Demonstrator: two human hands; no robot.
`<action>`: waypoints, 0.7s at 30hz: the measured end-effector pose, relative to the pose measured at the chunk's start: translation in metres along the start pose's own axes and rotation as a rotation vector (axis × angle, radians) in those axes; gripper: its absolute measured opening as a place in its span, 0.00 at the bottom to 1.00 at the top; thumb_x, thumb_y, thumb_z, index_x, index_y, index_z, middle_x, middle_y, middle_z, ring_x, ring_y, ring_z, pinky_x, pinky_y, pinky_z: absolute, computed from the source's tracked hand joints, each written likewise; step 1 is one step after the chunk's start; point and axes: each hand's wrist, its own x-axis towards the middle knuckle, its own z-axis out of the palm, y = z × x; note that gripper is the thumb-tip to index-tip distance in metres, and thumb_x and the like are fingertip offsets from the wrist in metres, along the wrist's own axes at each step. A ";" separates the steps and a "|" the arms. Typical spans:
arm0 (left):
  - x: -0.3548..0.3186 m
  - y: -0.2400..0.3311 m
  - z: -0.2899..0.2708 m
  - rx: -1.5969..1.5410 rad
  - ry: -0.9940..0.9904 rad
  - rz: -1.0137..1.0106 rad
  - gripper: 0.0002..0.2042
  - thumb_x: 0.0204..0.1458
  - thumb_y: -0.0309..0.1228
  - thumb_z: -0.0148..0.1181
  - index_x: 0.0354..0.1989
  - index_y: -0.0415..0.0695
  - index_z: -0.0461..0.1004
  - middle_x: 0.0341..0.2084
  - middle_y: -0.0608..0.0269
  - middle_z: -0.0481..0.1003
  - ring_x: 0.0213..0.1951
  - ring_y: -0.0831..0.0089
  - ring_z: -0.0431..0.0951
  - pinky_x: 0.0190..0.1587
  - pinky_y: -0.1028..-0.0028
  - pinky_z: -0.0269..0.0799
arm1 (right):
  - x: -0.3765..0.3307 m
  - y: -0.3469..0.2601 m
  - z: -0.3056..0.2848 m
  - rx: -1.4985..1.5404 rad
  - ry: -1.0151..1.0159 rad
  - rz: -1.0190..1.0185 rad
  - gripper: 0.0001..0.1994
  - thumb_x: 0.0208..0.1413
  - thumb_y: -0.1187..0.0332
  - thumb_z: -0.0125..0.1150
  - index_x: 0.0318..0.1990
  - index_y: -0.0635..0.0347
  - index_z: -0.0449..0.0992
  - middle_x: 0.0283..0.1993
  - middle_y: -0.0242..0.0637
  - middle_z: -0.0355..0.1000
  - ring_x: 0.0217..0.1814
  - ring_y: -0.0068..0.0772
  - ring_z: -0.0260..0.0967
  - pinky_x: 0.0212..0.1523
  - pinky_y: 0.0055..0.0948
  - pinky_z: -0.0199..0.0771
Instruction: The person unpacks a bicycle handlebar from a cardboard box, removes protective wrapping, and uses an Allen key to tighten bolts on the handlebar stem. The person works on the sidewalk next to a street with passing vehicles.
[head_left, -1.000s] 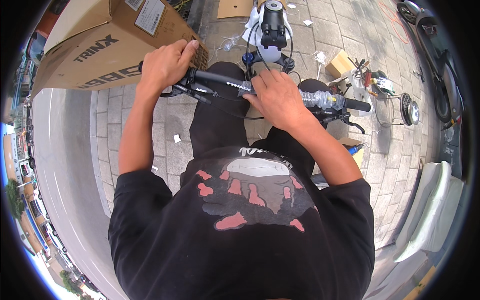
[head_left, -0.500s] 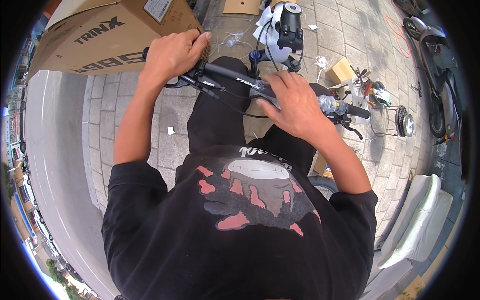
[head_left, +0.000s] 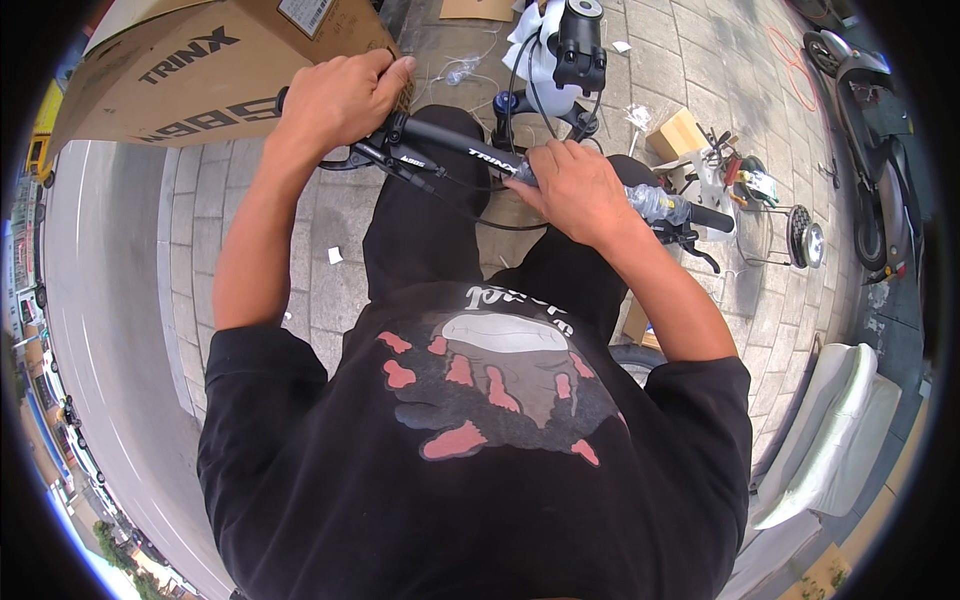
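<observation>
A black bicycle handlebar (head_left: 445,136) lies across above my knees, its left end higher in the picture than its right. My left hand (head_left: 338,98) is wrapped round the grip at the left end, next to a brake lever and cables. Near the middle of the bar, my right hand (head_left: 578,187) is closed over it, fingers on the far side and thumb on the near side. Clear plastic wrap (head_left: 655,204) covers the bar to the right of that hand. Beyond the bar stands the black stem (head_left: 579,50), above a fork with blue caps and white wrapping.
A large cardboard box (head_left: 200,85) stands at the upper left. On the paving to the right are a small carton (head_left: 676,137), loose tools and parts, and a round reflector-like lamp (head_left: 814,245). A parked scooter (head_left: 875,150) and a pale padded panel (head_left: 825,440) line the right side.
The handlebar and both hands have shifted slightly left in the picture. My right hand still grips near the middle, its fingers drawn closer together round the bar.
</observation>
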 end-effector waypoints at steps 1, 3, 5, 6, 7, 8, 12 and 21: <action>0.000 -0.001 0.000 -0.002 0.016 0.007 0.27 0.71 0.58 0.45 0.43 0.48 0.82 0.33 0.49 0.84 0.41 0.42 0.83 0.46 0.51 0.77 | -0.004 0.003 -0.003 0.001 -0.010 -0.001 0.20 0.64 0.50 0.68 0.42 0.61 0.78 0.37 0.43 0.76 0.44 0.48 0.78 0.44 0.45 0.79; -0.001 -0.002 -0.003 -0.007 0.048 0.021 0.27 0.72 0.58 0.45 0.43 0.47 0.82 0.32 0.49 0.84 0.41 0.42 0.83 0.46 0.51 0.77 | -0.012 0.011 -0.012 0.000 -0.057 0.004 0.19 0.63 0.51 0.69 0.41 0.60 0.76 0.34 0.42 0.76 0.38 0.50 0.80 0.40 0.47 0.80; -0.004 -0.003 -0.005 -0.021 0.075 0.022 0.26 0.72 0.56 0.45 0.40 0.48 0.82 0.30 0.49 0.83 0.40 0.43 0.83 0.45 0.49 0.78 | -0.021 0.015 -0.022 -0.007 -0.120 0.050 0.19 0.62 0.52 0.70 0.41 0.59 0.74 0.34 0.42 0.77 0.35 0.51 0.80 0.40 0.48 0.80; -0.005 -0.004 -0.005 -0.029 0.088 0.024 0.26 0.72 0.55 0.44 0.39 0.48 0.82 0.29 0.49 0.83 0.39 0.43 0.83 0.44 0.49 0.78 | -0.024 0.022 -0.026 -0.012 -0.139 0.043 0.18 0.60 0.56 0.72 0.40 0.59 0.72 0.35 0.45 0.78 0.33 0.53 0.79 0.39 0.49 0.80; -0.004 -0.006 -0.004 -0.030 0.078 0.026 0.26 0.72 0.55 0.44 0.38 0.48 0.82 0.29 0.49 0.83 0.39 0.43 0.83 0.44 0.48 0.78 | -0.027 0.028 -0.031 -0.019 -0.187 0.063 0.17 0.60 0.57 0.72 0.40 0.59 0.72 0.34 0.45 0.78 0.33 0.54 0.79 0.39 0.49 0.80; -0.003 -0.010 0.000 -0.032 0.067 0.028 0.26 0.72 0.56 0.44 0.38 0.48 0.82 0.29 0.49 0.83 0.39 0.43 0.83 0.44 0.48 0.78 | -0.030 0.034 -0.036 -0.027 -0.235 0.084 0.17 0.59 0.58 0.72 0.40 0.59 0.72 0.34 0.46 0.78 0.34 0.54 0.79 0.39 0.48 0.80; 0.001 -0.012 0.013 -0.040 0.034 0.038 0.27 0.72 0.57 0.44 0.38 0.49 0.82 0.28 0.50 0.83 0.39 0.42 0.83 0.43 0.49 0.77 | -0.032 0.041 -0.047 -0.010 -0.453 0.184 0.16 0.60 0.58 0.69 0.39 0.61 0.72 0.35 0.49 0.80 0.36 0.58 0.80 0.47 0.51 0.78; 0.008 -0.005 0.014 -0.050 -0.078 -0.031 0.28 0.71 0.59 0.47 0.43 0.46 0.83 0.31 0.49 0.83 0.42 0.44 0.83 0.47 0.53 0.76 | -0.023 0.021 -0.051 0.067 -0.229 0.140 0.16 0.61 0.58 0.69 0.46 0.59 0.75 0.45 0.42 0.75 0.52 0.48 0.78 0.54 0.47 0.74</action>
